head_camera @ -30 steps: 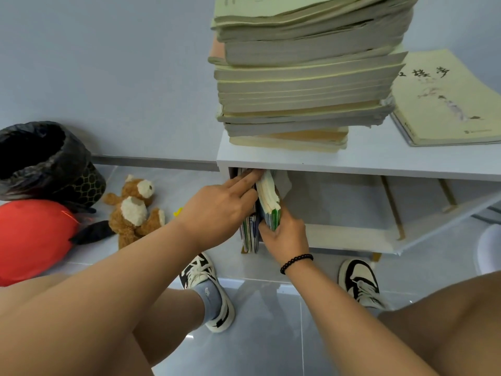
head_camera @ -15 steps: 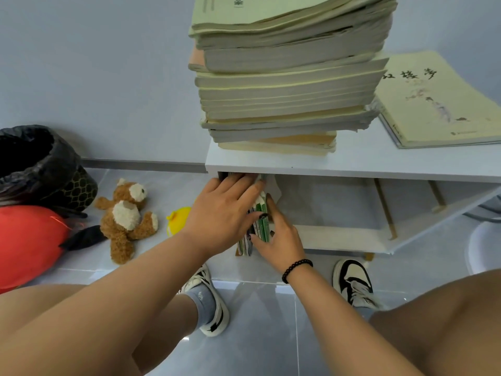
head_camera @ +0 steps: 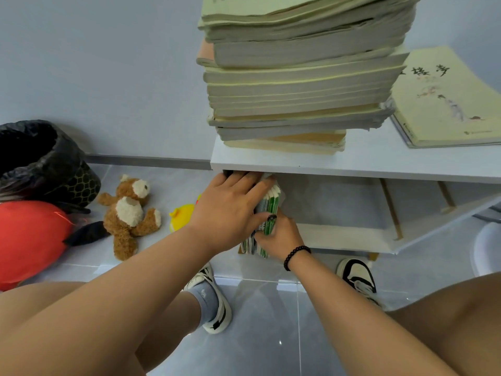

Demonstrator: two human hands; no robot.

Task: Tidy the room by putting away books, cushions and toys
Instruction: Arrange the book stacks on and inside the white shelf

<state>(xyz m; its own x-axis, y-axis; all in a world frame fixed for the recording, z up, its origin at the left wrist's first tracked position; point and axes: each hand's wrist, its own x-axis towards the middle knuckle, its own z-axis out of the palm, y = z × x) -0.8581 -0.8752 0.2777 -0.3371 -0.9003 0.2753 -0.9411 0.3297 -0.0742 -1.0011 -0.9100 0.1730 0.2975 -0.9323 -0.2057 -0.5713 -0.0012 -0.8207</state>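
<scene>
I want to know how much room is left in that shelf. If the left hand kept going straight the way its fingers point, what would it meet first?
Probably the underside of the white shelf board: the left hand already has its fingertips tucked beneath it, lying over the upright books. Depth behind is unclear.

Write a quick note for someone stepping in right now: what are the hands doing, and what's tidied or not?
Left hand: fingers straight, pressing the upright books in the lower shelf from the left.
Right hand: gripping the same books from the lower right.
Done: a tall stack and one more book lie on the shelf top.
Left: settle the upright books; the teddy bear, yellow toy and red cushion lie on the floor beside the bin.
</scene>
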